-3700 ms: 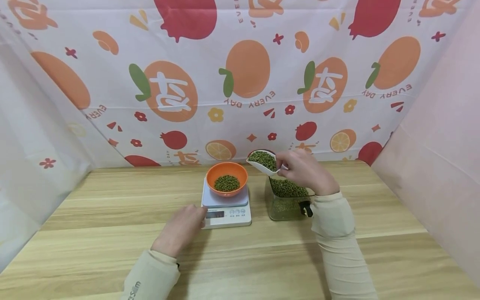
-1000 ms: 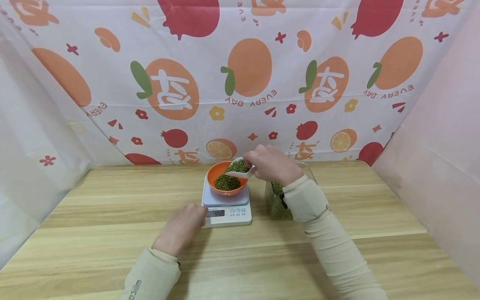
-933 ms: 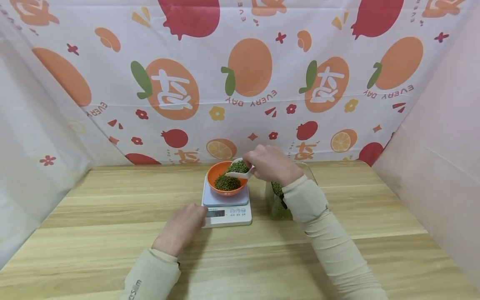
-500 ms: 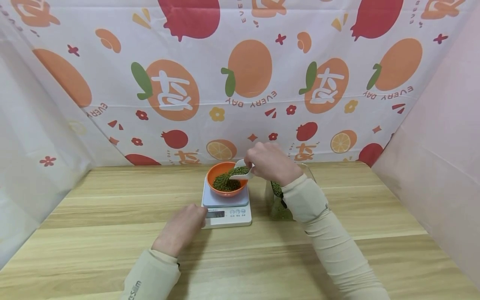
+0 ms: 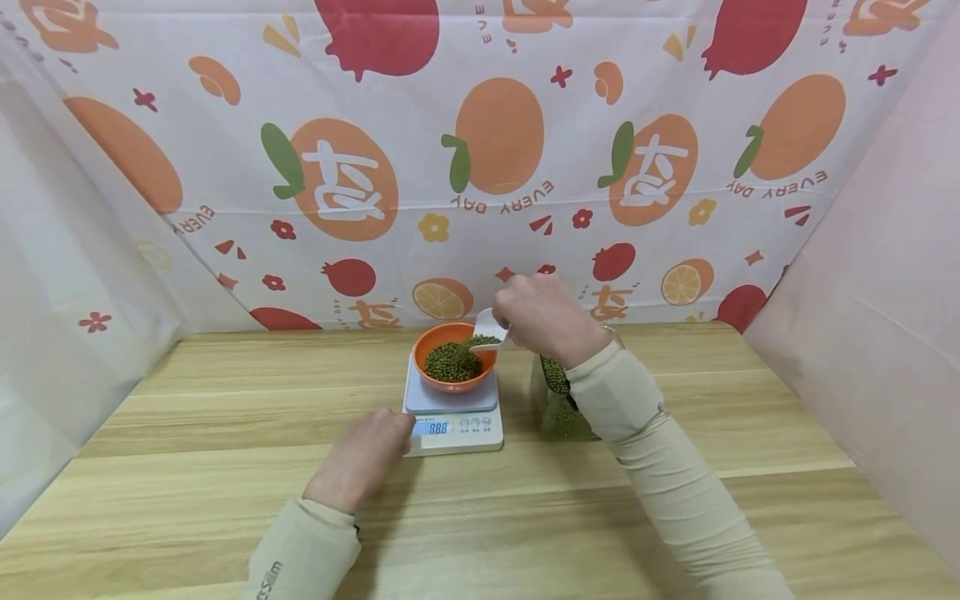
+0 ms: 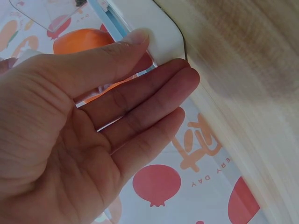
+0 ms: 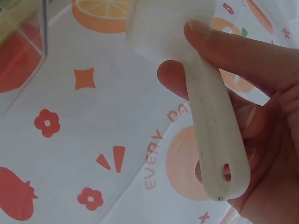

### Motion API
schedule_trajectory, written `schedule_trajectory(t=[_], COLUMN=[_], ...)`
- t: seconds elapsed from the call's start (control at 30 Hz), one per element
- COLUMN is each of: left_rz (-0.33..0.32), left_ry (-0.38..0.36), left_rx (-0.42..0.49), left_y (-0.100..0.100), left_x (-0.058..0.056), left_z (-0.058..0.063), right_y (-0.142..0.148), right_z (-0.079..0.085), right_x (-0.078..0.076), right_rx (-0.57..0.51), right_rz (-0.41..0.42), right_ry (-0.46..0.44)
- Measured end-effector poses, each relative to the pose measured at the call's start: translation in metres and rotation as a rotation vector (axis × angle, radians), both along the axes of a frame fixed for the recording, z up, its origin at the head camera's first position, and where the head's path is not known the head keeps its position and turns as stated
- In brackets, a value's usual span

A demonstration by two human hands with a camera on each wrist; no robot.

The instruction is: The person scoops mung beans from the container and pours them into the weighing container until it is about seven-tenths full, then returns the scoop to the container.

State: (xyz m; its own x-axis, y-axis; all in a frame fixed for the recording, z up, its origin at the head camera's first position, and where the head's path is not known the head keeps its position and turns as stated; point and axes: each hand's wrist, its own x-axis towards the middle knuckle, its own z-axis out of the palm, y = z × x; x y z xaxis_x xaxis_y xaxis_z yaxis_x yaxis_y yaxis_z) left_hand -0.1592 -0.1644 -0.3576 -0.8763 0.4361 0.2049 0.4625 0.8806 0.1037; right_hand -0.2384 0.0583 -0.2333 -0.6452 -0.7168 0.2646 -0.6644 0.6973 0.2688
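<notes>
My right hand [image 5: 546, 317] grips the handle of a white scoop [image 5: 488, 322], which tips over the right side of an orange bowl [image 5: 426, 342]. Green mung beans [image 5: 452, 363] slide from the scoop onto the pile in the bowl. In the right wrist view, thumb and fingers wrap the scoop's handle [image 7: 217, 126]. Beneath the bowl is a white kitchen scale [image 5: 480, 442], its display lit blue with blurred digits. My left hand [image 5: 365, 457] holds the scale's front left corner; the left wrist view shows the thumb [image 6: 133, 44] on its edge and fingertips against its side.
Right of the scale stands a clear square container [image 5: 558, 417] of mung beans, partly hidden by my right forearm. All stands on a wood-grain table [image 5: 225, 400]. A fruit-printed cloth [image 5: 420, 167] hangs behind, with pale curtains at both sides.
From above the container, my right hand brought the full scoop left to the bowl, then raised and tipped it. The bowl's pile has grown. The scale's display has lit up. My left hand stayed put.
</notes>
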Motion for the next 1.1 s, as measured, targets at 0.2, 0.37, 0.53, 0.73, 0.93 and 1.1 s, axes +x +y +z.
schedule_trajectory(t=[0.2, 0.37, 0.53, 0.73, 0.93, 1.1], left_rz=[-0.001, 0.001, 0.009, 0.006, 0.007, 0.007], left_ry=[0.007, 0.005, -0.009, -0.009, -0.012, -0.012], left_rx=[-0.004, -0.005, -0.004, -0.007, -0.01, -0.01], left_y=[0.0004, 0.0003, 0.0, 0.0001, 0.0005, 0.0002], left_x=[-0.0001, -0.0003, -0.0004, -0.001, -0.001, -0.0004], left_z=[0.0007, 0.0013, 0.0015, 0.0008, 0.0007, 0.0005], right_y=[0.0013, 0.0018, 0.0014, 0.0026, 0.0046, 0.0055], right_z=[0.0032, 0.0042, 0.0038, 0.0021, 0.0014, 0.0015], right_x=[0.0018, 0.0028, 0.0024, 0.0027, 0.0028, 0.0031], right_rx=[-0.001, 0.008, 0.022, 0.022, 0.006, -0.006], right_rz=[0.012, 0.006, -0.008, -0.01, -0.005, 0.001], right_ry=[0.069, 0.086, 0.097, 0.083, 0.069, 0.056])
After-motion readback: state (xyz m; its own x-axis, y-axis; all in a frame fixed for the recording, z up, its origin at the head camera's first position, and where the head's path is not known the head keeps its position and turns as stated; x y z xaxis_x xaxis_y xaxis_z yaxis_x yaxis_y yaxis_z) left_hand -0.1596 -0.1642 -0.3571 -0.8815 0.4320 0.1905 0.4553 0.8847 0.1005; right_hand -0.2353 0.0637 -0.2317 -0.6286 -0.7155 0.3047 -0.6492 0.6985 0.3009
